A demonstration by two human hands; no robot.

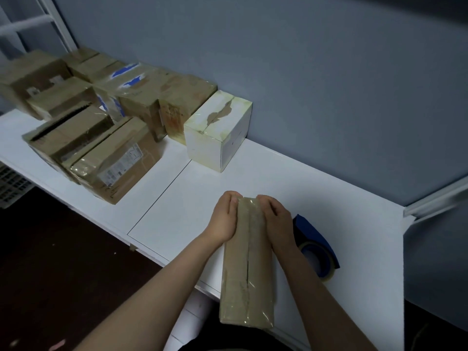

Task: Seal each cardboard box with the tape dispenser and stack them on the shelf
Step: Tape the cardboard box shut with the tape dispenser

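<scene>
— How does the box look?
— The long brown cardboard box (247, 269) lies at the near edge of the white table (177, 203), with glossy tape over its seam. The left hand (224, 219) and right hand (277, 220) grip its far end.
— Anything hidden?
— The blue tape dispenser (315, 239) is partly behind the right forearm. The labels on the far-left boxes (101, 110) are unreadable.

**Gripping With Both Hands**

Reaching up from the bottom edge on bare forearms (157, 287), converging at lower centre. Clasping the far end of a long brown cardboard box (249, 262) with left hand (224, 219) and right hand (276, 220), fingers curled.
</scene>
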